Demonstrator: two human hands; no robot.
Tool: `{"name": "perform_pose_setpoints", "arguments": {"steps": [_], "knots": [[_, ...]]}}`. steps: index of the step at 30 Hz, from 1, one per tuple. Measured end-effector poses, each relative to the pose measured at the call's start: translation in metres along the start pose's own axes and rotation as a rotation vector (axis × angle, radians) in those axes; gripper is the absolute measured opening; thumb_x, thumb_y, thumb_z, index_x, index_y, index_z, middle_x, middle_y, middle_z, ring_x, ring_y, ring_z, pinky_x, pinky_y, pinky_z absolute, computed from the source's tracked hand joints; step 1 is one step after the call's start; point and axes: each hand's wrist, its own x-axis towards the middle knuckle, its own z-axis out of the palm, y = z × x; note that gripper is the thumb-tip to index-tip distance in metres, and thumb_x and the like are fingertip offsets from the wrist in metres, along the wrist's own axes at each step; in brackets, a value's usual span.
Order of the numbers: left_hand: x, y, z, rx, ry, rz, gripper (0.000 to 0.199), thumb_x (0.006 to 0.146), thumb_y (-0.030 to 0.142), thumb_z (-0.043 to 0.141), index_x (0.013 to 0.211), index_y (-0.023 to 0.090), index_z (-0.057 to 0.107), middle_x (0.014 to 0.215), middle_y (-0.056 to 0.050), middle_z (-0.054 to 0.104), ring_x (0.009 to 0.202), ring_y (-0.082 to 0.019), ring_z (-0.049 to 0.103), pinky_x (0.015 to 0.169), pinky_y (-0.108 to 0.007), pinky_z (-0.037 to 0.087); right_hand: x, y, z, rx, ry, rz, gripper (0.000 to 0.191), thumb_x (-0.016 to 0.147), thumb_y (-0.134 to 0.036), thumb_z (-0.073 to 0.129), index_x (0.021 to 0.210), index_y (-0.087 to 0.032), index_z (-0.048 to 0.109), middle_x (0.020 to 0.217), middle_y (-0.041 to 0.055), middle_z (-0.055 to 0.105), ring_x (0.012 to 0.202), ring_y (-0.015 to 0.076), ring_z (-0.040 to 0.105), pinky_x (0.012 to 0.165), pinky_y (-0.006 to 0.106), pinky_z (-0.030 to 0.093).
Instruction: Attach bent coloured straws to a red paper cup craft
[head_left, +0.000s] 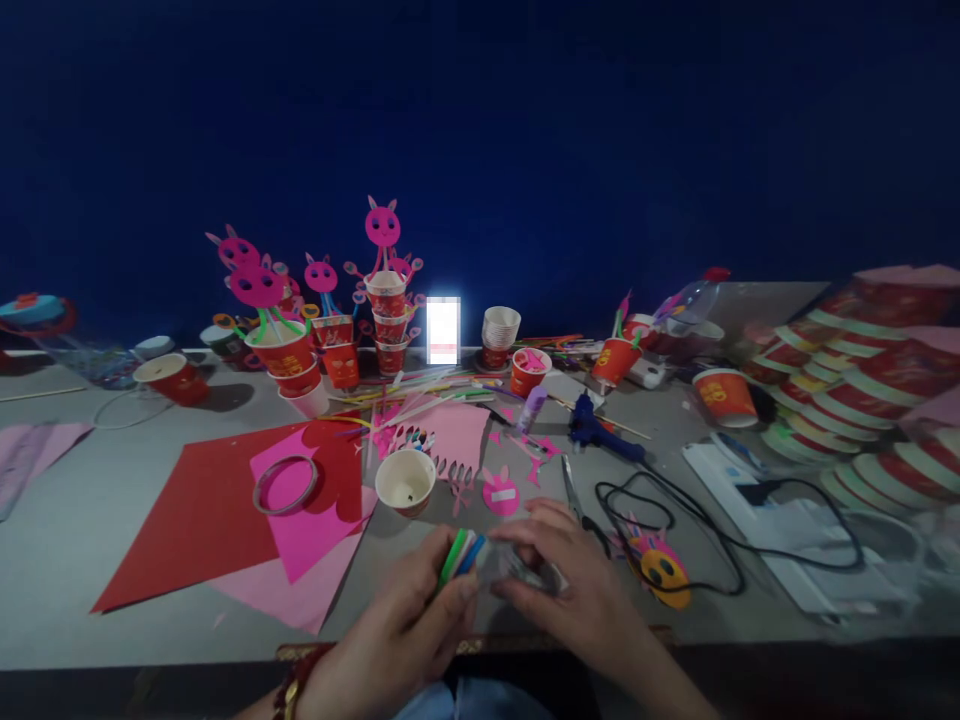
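Note:
My left hand [420, 610] is closed round a small bundle of green, white and blue strips [461, 555], whose ends stick up past the thumb. Close beside it, my right hand [562, 580] has its fingers curled on a clear, shiny piece of plastic [525, 572], blurred, which reaches towards the strips; I cannot make out its exact kind. Just beyond both hands stands an open paper cup [406, 485] with small dark bits inside. A pink paper rabbit head [500, 492] lies flat to its right.
Red and pink paper sheets [202, 510] lie left under a tape ring [286, 486]. On the right are a blue glue gun [600, 432], its looped black cable [731, 540], scissors [581, 500] and leaning cup stacks [862, 370]. Cups with pink figures [277, 350] line the back.

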Motion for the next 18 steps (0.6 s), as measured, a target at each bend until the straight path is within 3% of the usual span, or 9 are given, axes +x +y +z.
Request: {"name": "perform_pose_setpoints", "arguments": {"steps": [6,10,13,18], "knots": [[0.006,0.003,0.002,0.043,-0.152,-0.065,0.024,0.092,0.045,0.062,0.090,0.023,0.053,0.057,0.010,0.041,0.037,-0.002,0.021,0.035,-0.015,0.017,0.002,0.001,0.005,0.300,-0.044,0.058,0.015,0.091,-0.034,0.066,0.080,-0.024,0.067,0.074,-0.0002,0.061,0.076,0.0182,0.058,0.067,0.027,0.047],[0.014,0.003,-0.002,0.024,-0.234,-0.075,0.026,0.093,0.047,0.061,0.096,0.022,0.052,0.059,0.010,0.042,0.033,-0.001,0.021,0.033,-0.016,0.014,0.002,0.004,-0.001,0.278,-0.016,0.016,0.014,0.090,-0.023,0.065,0.076,-0.024,0.065,0.068,-0.0021,0.061,0.072,0.0177,0.058,0.080,0.032,0.048],[0.019,0.001,-0.006,-0.022,-0.232,-0.075,0.031,0.091,0.048,0.062,0.105,0.022,0.053,0.058,0.011,0.040,0.035,-0.002,0.021,0.033,-0.016,0.014,0.002,0.006,-0.014,0.247,0.053,-0.054,0.013,0.088,-0.017,0.066,0.078,-0.025,0.065,0.065,-0.0041,0.060,0.064,0.0160,0.055,0.094,0.039,0.046],[0.024,-0.004,-0.006,-0.038,-0.261,-0.082,0.033,0.090,0.050,0.063,0.097,0.018,0.057,0.060,0.010,0.040,0.038,-0.001,0.023,0.035,-0.017,0.015,0.008,-0.001,-0.021,0.262,0.062,-0.126,0.011,0.088,-0.016,0.068,0.083,-0.025,0.067,0.067,-0.0032,0.064,0.065,0.0165,0.055,0.095,0.041,0.044]]}}
